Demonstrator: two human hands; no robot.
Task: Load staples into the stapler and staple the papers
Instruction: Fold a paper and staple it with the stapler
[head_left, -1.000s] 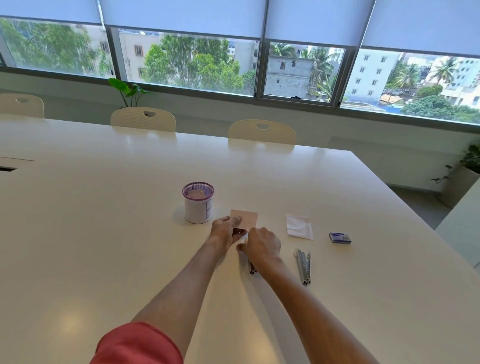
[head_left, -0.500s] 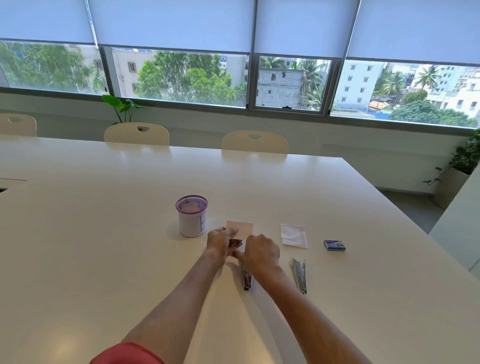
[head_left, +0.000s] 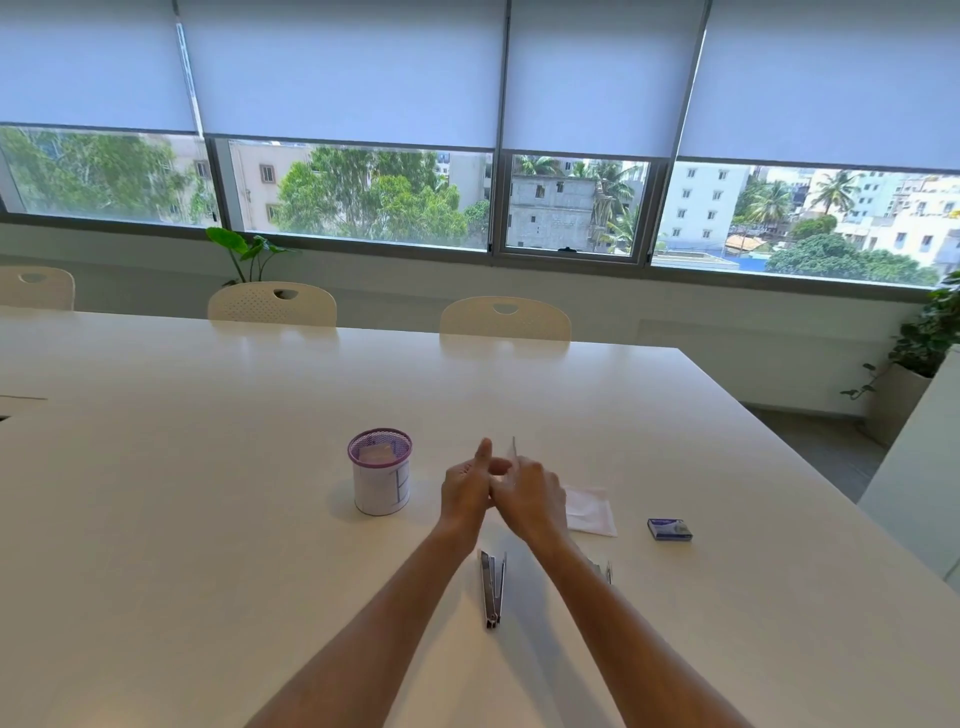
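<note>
Raised above the table (head_left: 260, 467), the left hand (head_left: 464, 491) and right hand (head_left: 530, 493) meet, fingers curled around a thin paper (head_left: 514, 449) held edge-on, left thumb up. The stapler (head_left: 492, 590) lies below between the forearms.

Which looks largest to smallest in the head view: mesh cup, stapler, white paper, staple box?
1. Mesh cup
2. Stapler, long but thin, so unsure against the cup
3. White paper, partly hidden by the right hand
4. Staple box
</note>
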